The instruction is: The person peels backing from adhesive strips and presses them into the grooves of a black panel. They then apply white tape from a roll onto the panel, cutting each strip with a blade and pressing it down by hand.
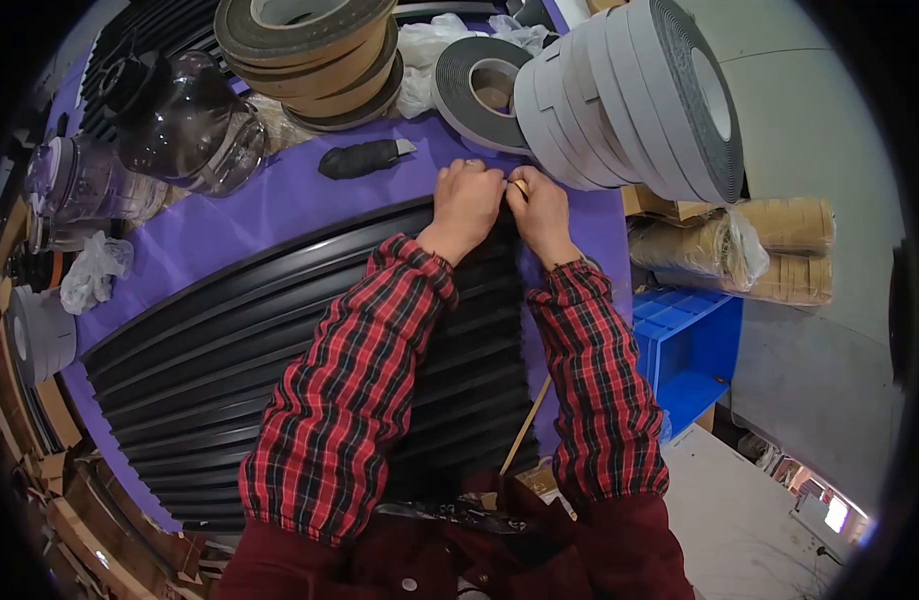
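Observation:
Long black ribbed strips (269, 330) lie side by side on a purple-covered table (219, 230). At the upper right end of the strips, my left hand (466, 205) is closed, fingers bent down at the strip's edge. Close beside it, my right hand (541, 212) is closed in a pinch, with a small yellowish bit showing at its fingertips. What either hand grips is too small or hidden to name. A black-wrapped cutter (359, 159) with a pale tip lies just beyond, to the left of the hands.
Stacked tape rolls (309, 80), a dark roll (459, 90) and grey rolls (619, 100) stand along the far edge. Clear jugs (194, 130) are at the left. A blue crate (679, 350) and brown wrapped rolls (789, 250) are at the right.

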### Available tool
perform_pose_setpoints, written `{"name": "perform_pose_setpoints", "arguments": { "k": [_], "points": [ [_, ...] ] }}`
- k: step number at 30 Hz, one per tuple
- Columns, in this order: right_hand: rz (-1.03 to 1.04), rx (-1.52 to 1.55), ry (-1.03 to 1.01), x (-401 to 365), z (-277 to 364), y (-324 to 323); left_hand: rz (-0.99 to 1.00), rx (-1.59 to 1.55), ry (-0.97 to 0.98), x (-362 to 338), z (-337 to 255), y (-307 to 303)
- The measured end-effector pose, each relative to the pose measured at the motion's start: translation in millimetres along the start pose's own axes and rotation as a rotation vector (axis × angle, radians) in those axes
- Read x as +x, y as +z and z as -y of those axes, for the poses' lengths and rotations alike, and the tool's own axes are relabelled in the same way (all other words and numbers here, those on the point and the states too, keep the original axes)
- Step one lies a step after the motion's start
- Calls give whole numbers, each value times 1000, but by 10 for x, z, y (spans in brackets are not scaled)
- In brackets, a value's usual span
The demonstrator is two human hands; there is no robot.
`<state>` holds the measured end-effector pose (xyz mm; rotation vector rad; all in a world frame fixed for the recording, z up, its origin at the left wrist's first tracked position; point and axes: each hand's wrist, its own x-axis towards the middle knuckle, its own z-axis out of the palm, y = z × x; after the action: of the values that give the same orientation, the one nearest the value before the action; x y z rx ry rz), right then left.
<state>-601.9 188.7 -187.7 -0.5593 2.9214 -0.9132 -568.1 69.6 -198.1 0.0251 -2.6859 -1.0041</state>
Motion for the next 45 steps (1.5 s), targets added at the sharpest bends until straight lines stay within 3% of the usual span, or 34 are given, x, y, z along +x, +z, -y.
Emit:
{"name": "perform_pose_setpoints", "arguments": {
  "k": [4,7,8,9,11,16,18,20,22,23,25,28,30,34,37,39,42,45],
  "points": [
    [-23,-15,-107,49,-157,106,53,77,-61,52,81,93],
    [-164,159,-167,-69,109,-46,68,-5,-134,116,42,38],
    [-200,228,-158,-116,354,-212,48,-31,-135,138,8,5],
    [-223,527,-216,-169,608,-422,36,-65,-125,137,-24,-54],
    [-262,828,-272,-313,914,-867,12,-155,-83,43,-76,-275],
    [-199,1211,-61,-1076,407,-2209,48,-274,-67,-889,108,-1374],
    [-405,1156,42,-1553,132,-2665,80,-183,-83,-1550,199,-1778],
    [-482,1106,51,-2143,-219,-3214,86,-134,-129,-2242,185,-2090],
    [-641,983,91,-2743,-397,-3745,197,-101,-166,-2970,64,-2233],
    [-663,967,75,-2968,-354,-3923,238,-35,-130,-3340,4,-2225],
    [-1017,550,87,-3445,-205,-4256,403,52,-48,-3971,-116,-2153],
    [-1283,276,41,-4268,-61,-4772,530,199,146,-4503,-290,-1950],
    [-1310,334,37,-5033,21,-5221,512,302,180,-4685,-221,-1837],
    [-1651,76,175,-6661,34,-5761,400,341,260,-4768,-101,-1745],
    [-2012,-211,467,-7399,396,-5291,347,337,283,-4783,-105,-1731],
    [-2105,-212,593,-8076,321,-5333,358,339,290,-4785,-122,-1743],
    [-2171,-94,767,-8812,140,-5300,373,359,280,-4745,-193,-1785],
    [-1902,203,694,-8705,-114,-5123,347,364,231,-4685,-426,-1794]
  ]
}}
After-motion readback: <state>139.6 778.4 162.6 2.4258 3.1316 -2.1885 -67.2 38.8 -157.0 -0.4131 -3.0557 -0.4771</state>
